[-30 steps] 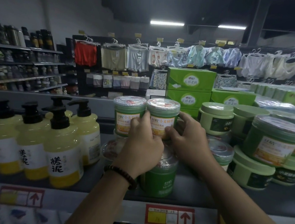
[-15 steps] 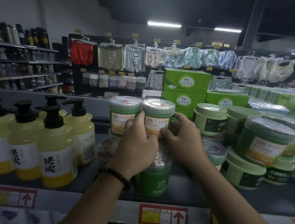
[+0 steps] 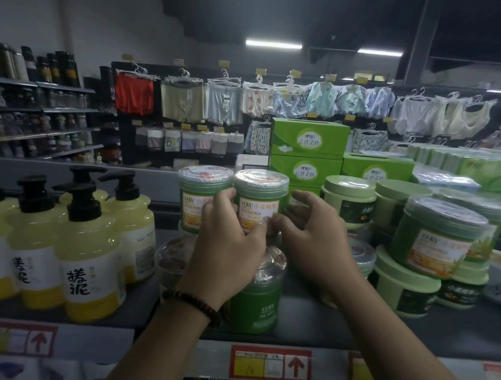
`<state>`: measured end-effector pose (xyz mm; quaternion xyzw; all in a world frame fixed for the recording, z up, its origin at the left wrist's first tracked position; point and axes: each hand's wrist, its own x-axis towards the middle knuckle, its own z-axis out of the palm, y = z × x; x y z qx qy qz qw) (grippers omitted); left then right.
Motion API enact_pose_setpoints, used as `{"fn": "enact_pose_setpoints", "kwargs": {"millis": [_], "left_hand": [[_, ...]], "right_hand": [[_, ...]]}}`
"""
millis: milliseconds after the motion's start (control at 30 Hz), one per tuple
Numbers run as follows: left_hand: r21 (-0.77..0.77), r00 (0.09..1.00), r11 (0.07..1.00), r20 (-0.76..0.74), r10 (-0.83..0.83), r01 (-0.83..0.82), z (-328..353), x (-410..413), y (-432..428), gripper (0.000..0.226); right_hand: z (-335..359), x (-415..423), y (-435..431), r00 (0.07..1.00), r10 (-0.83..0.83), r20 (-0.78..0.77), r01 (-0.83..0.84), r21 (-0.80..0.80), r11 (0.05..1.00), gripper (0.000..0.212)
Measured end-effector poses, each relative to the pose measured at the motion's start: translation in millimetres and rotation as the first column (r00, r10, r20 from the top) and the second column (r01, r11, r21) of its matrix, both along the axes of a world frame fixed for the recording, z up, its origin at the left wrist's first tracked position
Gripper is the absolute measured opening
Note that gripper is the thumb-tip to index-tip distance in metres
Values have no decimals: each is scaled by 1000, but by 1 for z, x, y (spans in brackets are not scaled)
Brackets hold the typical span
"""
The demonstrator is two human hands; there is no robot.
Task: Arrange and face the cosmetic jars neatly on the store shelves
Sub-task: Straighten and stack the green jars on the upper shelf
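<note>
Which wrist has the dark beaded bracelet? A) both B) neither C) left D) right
C: the dark beaded bracelet circles the wrist below the left hand, which holds the green plastic jar with the orange label; the wrist of the right hand is bare.

the right hand [image 3: 314, 242] at centre frame has let go of the right-hand upper jar [image 3: 260, 196]: its fingers [image 3: 302, 197], earlier wrapped round it, now spread open just beside it.

I am seeing two strip lights [image 3: 273, 44] glowing on a dark ceiling [image 3: 317, 12] above a grey wall [image 3: 76, 20] and shelving [image 3: 66, 111].
</note>
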<state>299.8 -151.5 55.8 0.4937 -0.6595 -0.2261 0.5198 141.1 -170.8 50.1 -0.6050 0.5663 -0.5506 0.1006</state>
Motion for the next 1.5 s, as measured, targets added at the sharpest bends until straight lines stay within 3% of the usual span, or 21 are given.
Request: {"fn": "enact_pose_setpoints", "kwargs": {"millis": [233,367,733,933,1133,1367,1500], "left_hand": [[-58,999,998,-32,36,-38,5,-5,4,68],[-144,999,989,-27,39,-42,3,-13,8,71],[-310,994,944,41,-103,111,-6,-51,40,56],[-227,967,940,69,-245,254,-23,-77,40,58],[-178,969,952,58,-241,247,-41,-95,34,63],[-29,957,960,96,-274,278,-60,-112,21,86],[87,947,951,105,-304,296,-66,-120,13,104]], "right_hand": [[10,-22,28,999,-44,1,44,-22,999,32],[7,-39,42,995,-49,88,51,-29,998,20],[-14,-83,80,985,-168,25,170,-79,982,18],[-29,-96,96,970,-243,-18,241,-67,968,22],[-45,-106,109,965,-255,64,256,-18,966,23],[-58,-104,109,978,-190,82,188,37,981,19],[-64,-101,105,982,-166,93,159,80,984,28]]}}
